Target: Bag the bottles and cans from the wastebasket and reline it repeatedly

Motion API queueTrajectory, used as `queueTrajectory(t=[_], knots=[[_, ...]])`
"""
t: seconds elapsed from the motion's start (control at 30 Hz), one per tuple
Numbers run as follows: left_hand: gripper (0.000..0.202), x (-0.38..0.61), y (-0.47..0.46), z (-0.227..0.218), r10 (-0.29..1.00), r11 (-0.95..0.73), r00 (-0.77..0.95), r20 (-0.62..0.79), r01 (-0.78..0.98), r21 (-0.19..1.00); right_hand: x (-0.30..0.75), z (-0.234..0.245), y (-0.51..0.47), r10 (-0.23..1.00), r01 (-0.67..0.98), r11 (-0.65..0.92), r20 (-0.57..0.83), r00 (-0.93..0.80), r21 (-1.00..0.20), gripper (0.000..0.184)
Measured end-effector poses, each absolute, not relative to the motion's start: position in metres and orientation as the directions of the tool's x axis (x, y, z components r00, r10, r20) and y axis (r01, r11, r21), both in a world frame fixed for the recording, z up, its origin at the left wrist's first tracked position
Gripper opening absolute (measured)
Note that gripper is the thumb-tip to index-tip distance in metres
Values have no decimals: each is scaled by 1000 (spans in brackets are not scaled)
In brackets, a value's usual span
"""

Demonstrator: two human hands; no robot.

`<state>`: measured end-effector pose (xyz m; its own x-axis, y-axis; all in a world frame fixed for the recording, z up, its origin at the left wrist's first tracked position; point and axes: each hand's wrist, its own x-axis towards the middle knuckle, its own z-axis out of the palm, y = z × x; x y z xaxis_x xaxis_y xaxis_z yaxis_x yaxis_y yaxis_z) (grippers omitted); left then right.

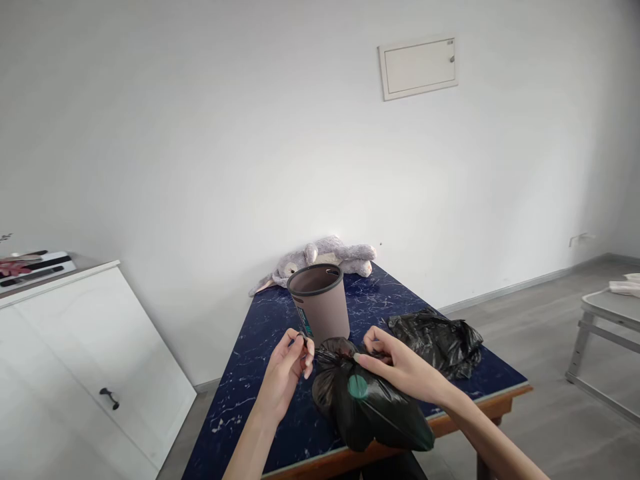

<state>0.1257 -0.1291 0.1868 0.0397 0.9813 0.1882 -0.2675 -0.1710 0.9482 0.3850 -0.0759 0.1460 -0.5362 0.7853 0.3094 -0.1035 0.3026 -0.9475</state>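
A filled black plastic bag (370,407) lies on the near edge of the dark blue marbled table (250,373). My left hand (287,370) is closed, pinching a strip of the bag's top at its left. My right hand (395,363) is closed too, pinching the bag's neck from the right. Just behind the bag stands a grey-brown plastic bin (320,300), upright and with nothing showing inside it. A second, crumpled black bag (437,340) lies on the table to the right.
A grey plush toy (320,257) lies at the table's far end against the white wall. A white cabinet (75,360) stands at the left with items on top. A light folding table (607,313) is at the right over grey floor.
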Motion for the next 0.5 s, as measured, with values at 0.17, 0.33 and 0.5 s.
queueTrajectory(t=[0.17, 0.33, 0.5], knots=[[39, 143, -135, 200, 971, -198, 72, 226, -279, 940, 382, 165, -84, 604, 143, 628, 363, -710, -765, 32], [37, 154, -140, 203, 969, -199, 89, 232, -282, 939, 379, 174, -96, 540, 224, 752, 383, -750, -620, 19], [36, 151, -136, 199, 969, -195, 100, 227, -257, 947, 378, 166, -102, 568, 276, 759, 392, -724, -590, 17]])
